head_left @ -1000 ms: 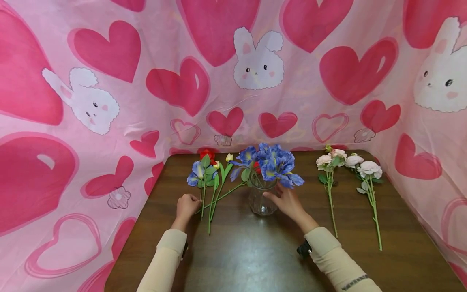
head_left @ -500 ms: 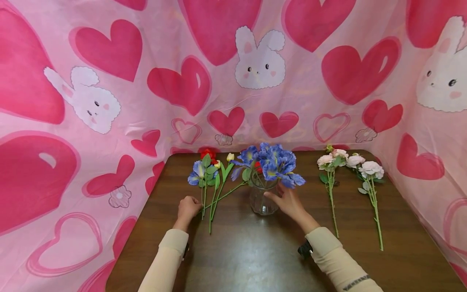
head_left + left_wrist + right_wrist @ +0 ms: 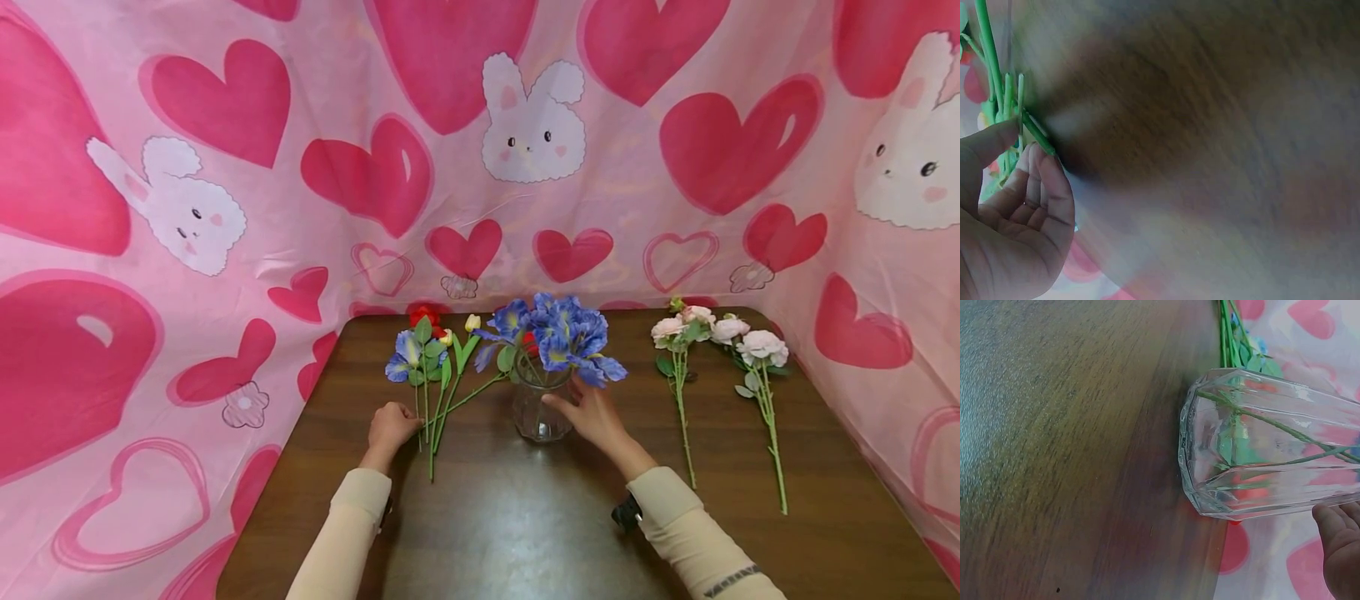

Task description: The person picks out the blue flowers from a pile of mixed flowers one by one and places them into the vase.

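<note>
In the head view my left hand is at the lower stems of the flowers lying at the left. The left wrist view shows its thumb and fingertips pinching a thin green flower stem. Around it lie a blue iris, a red flower and pale yellow tulips. My right hand holds the clear glass vase from its right side, thumb in front, other fingers mostly hidden behind. Blue irises stand in the upright vase; crossing stems show through its glass in the right wrist view.
Pale pink roses and a whiter rose stem lie on the right of the brown table. A pink cloth with hearts and rabbits hangs close behind the table and along its sides.
My left hand has shifted slightly right, and the stem at its fingertips has moved right with it, closer to the tulip stems. My right hand and the vase have stayed in place.
</note>
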Demonstrator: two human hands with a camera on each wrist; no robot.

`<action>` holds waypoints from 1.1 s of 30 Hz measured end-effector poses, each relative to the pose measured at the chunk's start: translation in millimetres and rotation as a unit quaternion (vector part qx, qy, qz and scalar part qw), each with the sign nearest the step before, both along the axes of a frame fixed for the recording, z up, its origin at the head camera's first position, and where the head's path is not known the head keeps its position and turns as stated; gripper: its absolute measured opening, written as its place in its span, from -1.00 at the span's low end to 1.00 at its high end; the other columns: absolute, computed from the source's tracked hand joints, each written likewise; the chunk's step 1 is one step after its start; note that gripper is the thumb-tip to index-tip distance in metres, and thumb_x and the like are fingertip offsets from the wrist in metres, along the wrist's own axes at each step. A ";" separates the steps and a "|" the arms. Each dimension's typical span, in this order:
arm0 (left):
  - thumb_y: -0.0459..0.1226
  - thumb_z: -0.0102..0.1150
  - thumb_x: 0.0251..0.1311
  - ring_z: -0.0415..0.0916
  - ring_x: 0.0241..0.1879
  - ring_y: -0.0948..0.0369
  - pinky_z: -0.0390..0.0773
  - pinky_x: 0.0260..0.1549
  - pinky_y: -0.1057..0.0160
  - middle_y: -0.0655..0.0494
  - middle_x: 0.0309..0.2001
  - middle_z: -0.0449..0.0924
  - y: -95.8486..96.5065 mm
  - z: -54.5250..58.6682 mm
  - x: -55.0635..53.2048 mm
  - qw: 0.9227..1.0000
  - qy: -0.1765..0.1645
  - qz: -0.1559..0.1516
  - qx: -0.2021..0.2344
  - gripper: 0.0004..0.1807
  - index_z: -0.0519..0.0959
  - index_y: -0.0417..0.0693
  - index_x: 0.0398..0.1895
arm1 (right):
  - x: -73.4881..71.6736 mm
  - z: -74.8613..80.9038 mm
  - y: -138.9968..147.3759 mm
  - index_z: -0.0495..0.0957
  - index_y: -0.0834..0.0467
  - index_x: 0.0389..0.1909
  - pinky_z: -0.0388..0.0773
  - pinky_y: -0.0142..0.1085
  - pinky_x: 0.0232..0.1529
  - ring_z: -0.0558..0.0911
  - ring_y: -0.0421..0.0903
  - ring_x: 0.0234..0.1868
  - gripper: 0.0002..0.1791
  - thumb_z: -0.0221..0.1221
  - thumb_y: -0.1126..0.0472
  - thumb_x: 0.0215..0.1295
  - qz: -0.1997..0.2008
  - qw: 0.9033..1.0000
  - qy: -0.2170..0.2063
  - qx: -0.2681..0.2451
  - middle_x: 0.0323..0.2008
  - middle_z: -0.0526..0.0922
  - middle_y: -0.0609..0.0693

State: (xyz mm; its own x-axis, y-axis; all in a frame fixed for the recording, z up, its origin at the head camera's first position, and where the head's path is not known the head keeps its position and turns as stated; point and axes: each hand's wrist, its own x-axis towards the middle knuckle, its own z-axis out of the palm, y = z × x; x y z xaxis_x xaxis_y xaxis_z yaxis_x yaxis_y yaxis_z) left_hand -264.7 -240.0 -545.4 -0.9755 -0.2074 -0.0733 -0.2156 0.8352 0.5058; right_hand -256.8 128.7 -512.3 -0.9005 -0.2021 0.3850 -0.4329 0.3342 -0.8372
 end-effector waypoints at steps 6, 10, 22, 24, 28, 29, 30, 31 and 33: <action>-0.29 0.23 -0.02 0.28 -0.66 0.18 0.24 -0.67 0.25 0.17 -0.74 0.32 0.2 0.3 0.4 1.000 -0.003 0.002 0.009 -0.68 0.40 0.00 -0.84 | 1.3 0.4 -1.0 0.20 0.27 0.42 0.43 0.09 0.07 0.38 0.37 0.23 -0.17 0.36 0.18 0.18 -0.005 1.000 -0.006 0.005 0.43 0.13 0.28; -0.31 0.22 0.00 0.25 -0.67 0.18 0.23 -0.67 0.26 0.18 -0.76 0.27 -1.6 -0.2 0.9 1.000 -0.004 -0.001 0.018 -0.65 0.37 -0.01 -0.85 | 1.3 -0.3 -2.4 0.22 0.27 0.42 0.44 0.08 0.06 0.39 0.37 0.22 -0.17 0.38 0.23 0.16 -0.005 1.000 0.006 -0.003 0.42 0.15 0.28; -0.39 0.18 -0.01 0.23 -0.69 0.20 0.22 -0.67 0.28 0.21 -0.80 0.25 -4.5 2.2 2.6 0.998 0.018 0.016 0.058 -0.63 0.34 0.00 -0.87 | 2.3 0.1 -2.3 0.23 0.31 0.40 0.43 0.08 0.07 0.40 0.36 0.21 -0.18 0.37 0.19 0.17 -0.011 1.000 -0.021 0.000 0.39 0.19 0.33; -0.39 0.20 0.01 0.23 -0.69 0.20 0.23 -0.66 0.28 0.22 -0.80 0.28 -4.3 3.3 2.6 0.997 0.018 0.021 0.066 -0.62 0.35 -0.01 -0.87 | 2.1 -0.1 -1.9 0.23 0.31 0.40 0.43 0.08 0.07 0.40 0.37 0.21 -0.18 0.37 0.19 0.17 -0.011 1.000 -0.018 0.002 0.39 0.19 0.33; -0.39 0.26 0.05 0.35 -0.64 0.20 0.31 -0.63 0.28 0.20 -0.75 0.46 -2.9 5.6 3.4 0.996 0.014 0.031 0.081 -0.70 0.53 -0.10 -0.81 | 2.3 -0.2 -1.3 0.21 0.32 0.41 0.43 0.08 0.06 0.39 0.38 0.21 -0.17 0.37 0.18 0.18 -0.010 1.000 -0.016 0.002 0.40 0.16 0.33; -0.38 0.27 0.06 0.38 -0.63 0.20 0.34 -0.62 0.28 0.18 -0.72 0.51 -2.4 6.2 3.6 0.995 0.012 0.034 0.088 -0.74 0.58 -0.13 -0.76 | 2.5 0.2 -1.3 0.20 0.31 0.41 0.43 0.08 0.06 0.39 0.38 0.21 -0.17 0.36 0.18 0.18 -0.010 1.000 -0.018 0.002 0.40 0.16 0.32; -0.39 0.28 0.07 0.42 -0.61 0.20 0.37 -0.61 0.29 0.16 -0.70 0.55 -2.0 6.6 3.9 0.995 0.011 0.037 0.095 -0.78 0.63 -0.16 -0.70 | 2.7 0.5 -1.3 0.21 0.29 0.42 0.43 0.08 0.07 0.38 0.38 0.22 -0.17 0.36 0.17 0.19 -0.010 1.000 -0.020 0.000 0.41 0.16 0.31; -0.40 0.28 0.08 0.46 -0.60 0.21 0.42 -0.60 0.29 0.13 -0.67 0.58 -1.5 6.8 4.1 0.993 0.009 0.040 0.108 -0.83 0.67 -0.20 -0.64 | 2.6 0.4 -1.1 0.20 0.29 0.42 0.43 0.07 0.07 0.38 0.38 0.22 -0.17 0.36 0.17 0.19 -0.010 1.000 -0.022 0.000 0.41 0.15 0.31; -0.43 0.27 0.08 0.52 -0.60 0.22 0.51 -0.59 0.30 0.06 -0.64 0.62 -0.5 7.1 4.6 0.990 0.007 0.046 0.136 -0.89 0.70 -0.28 -0.54 | 2.5 0.6 -1.0 0.20 0.27 0.43 0.43 0.07 0.07 0.38 0.37 0.23 -0.17 0.36 0.16 0.20 -0.011 1.000 -0.025 0.000 0.42 0.14 0.30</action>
